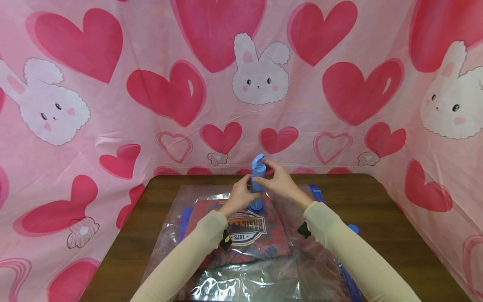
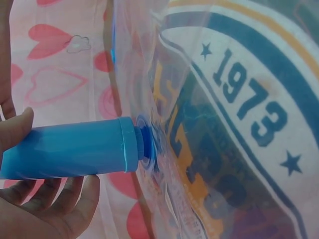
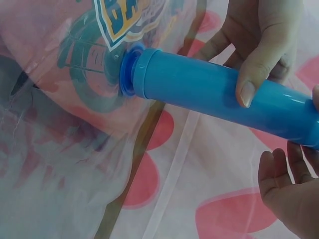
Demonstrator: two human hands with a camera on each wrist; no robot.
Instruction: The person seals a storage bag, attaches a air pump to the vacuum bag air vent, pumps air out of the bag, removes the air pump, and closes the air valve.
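A blue hand pump [image 1: 258, 186] stands upright on a clear plastic storage bag, its base on the round blue valve [image 3: 128, 69] of the bag. Inside the clear bag [image 1: 222, 285] lies a folded red T-shirt [image 1: 264, 247] with a "1973" print [image 2: 249, 97]. My left hand [image 1: 237, 196] grips the pump's barrel, thumb on one side and fingers on the other. Higher up, my right hand [image 1: 282, 181] holds the pump near its light-blue top [image 1: 258, 161], the thumb against the barrel and the fingers by the handle.
The bag spreads over a dark wooden table [image 1: 381, 251]. Along its right side runs a blue strip [image 1: 317, 193], with a blue round piece [image 1: 353, 228] farther forward. A pink cloth [image 1: 234, 113] with hearts and rabbits hangs behind and beside the table.
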